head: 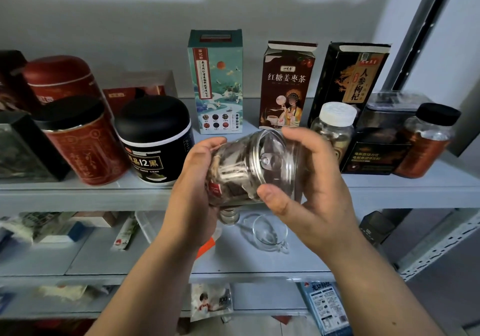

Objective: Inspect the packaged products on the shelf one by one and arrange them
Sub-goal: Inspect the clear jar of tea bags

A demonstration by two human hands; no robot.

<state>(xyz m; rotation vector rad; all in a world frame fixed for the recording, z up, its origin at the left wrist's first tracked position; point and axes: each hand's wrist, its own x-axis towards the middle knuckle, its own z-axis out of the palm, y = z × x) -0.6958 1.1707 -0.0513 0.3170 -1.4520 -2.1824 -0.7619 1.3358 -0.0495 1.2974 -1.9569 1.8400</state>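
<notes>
I hold a clear plastic jar (249, 169) of dried brown pieces, tilted on its side in front of the top shelf (78, 195), its pull-tab end facing me. My left hand (197, 187) grips the jar's body from the left. My right hand (309, 187) curls round the transparent lid at the right, thumb on the near rim. Behind stand a teal box (215, 81), a brown tea box (285, 86) and a black-and-gold box (348, 76).
On the shelf's left stand a black-lidded tub (155, 141), a red can (80, 141) and a red tin (59, 76). At the right are a white-capped bottle (335, 128), a dark box (376, 154) and a black-capped jar (426, 141). A glass cup (270, 234) sits on the lower shelf.
</notes>
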